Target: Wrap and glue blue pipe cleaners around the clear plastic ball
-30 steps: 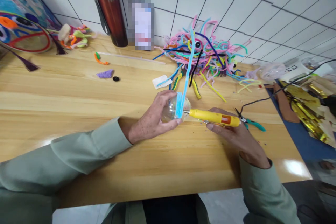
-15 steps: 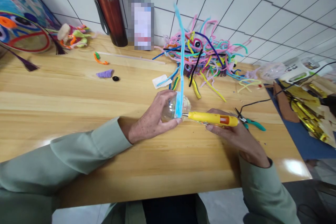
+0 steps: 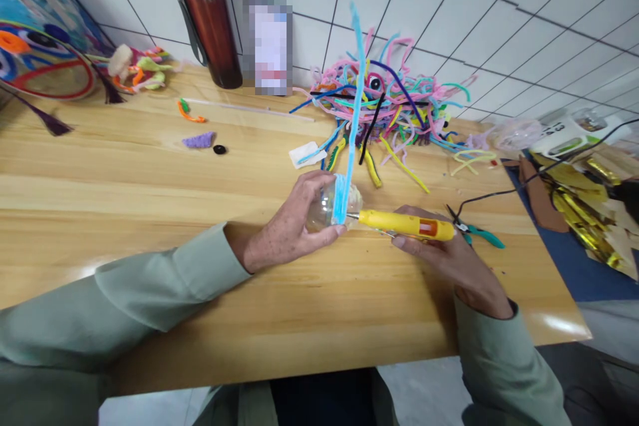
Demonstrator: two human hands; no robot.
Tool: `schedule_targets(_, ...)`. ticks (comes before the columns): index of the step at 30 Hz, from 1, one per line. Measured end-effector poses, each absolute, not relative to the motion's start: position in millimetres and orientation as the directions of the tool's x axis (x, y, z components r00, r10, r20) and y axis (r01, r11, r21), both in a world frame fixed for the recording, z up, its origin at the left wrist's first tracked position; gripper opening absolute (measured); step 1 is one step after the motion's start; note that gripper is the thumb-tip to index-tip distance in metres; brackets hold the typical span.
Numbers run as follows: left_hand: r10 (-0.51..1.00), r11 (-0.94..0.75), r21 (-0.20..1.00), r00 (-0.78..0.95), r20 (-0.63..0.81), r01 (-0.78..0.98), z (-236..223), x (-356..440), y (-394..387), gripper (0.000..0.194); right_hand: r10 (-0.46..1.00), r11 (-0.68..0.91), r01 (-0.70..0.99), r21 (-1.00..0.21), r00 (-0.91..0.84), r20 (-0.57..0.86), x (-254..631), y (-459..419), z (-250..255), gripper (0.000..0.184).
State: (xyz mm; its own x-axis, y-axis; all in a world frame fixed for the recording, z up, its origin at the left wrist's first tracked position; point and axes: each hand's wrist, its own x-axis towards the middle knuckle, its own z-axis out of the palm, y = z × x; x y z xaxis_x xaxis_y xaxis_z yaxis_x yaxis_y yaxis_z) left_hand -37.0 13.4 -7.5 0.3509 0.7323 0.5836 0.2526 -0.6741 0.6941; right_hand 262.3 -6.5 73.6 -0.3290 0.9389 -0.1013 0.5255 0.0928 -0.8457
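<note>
My left hand (image 3: pixel 294 223) is closed round a clear plastic bottle (image 3: pixel 322 206) lying on its side. A bright blue pipe cleaner (image 3: pixel 356 100) is wound in several turns about the bottle, and its loose end sticks up and away from me. From the right, my right hand (image 3: pixel 439 253) grips a yellow hot glue gun (image 3: pixel 394 222). The gun's metal nozzle meets the lower edge of the blue windings; whether glue is coming out I cannot tell. My right fingers are partly hidden behind the gun.
Behind lies a tangled heap of coloured pipe cleaners (image 3: pixel 389 100), with yellow-handled cutters (image 3: pixel 372 170) before it. Green-handled pliers (image 3: pixel 479 234) and a black cord (image 3: pixel 514 188) are at right. A red thermos (image 3: pixel 214 26) and a blurred phone (image 3: pixel 269 46) stand by the tiled wall.
The free end of the blue pipe cleaner has swung to the right. My hands, the bottle and the glue gun have stayed almost in place.
</note>
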Motion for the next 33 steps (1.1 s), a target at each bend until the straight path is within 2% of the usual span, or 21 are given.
schedule_targets(17,0.730,-0.676,0.699,0.346,0.590,0.234,-7.7,-36.8,13.9,0.076,0.915,0.065,0.490,-0.869,-0.377,-0.145,262.8,-4.1,72.0,0.033)
schedule_targets(23,0.733,-0.670,0.703,0.357,0.579,0.237,-7.0,-38.4,13.7,0.076,0.936,0.074,0.485,-0.871,-0.335,-0.108,262.6,-4.9,69.8,0.038)
schedule_targets(28,0.733,-0.671,0.700,0.362,0.576,0.244,-3.8,-38.8,13.5,0.074,0.903,0.073,0.466,-0.882,-0.406,-0.141,260.1,-1.8,72.2,0.037)
schedule_targets(33,0.751,-0.652,0.706,0.363,0.552,0.275,-1.2,-38.5,11.8,0.071,0.913,0.109,0.430,-0.896,-0.399,-0.081,260.2,-0.5,70.0,0.039)
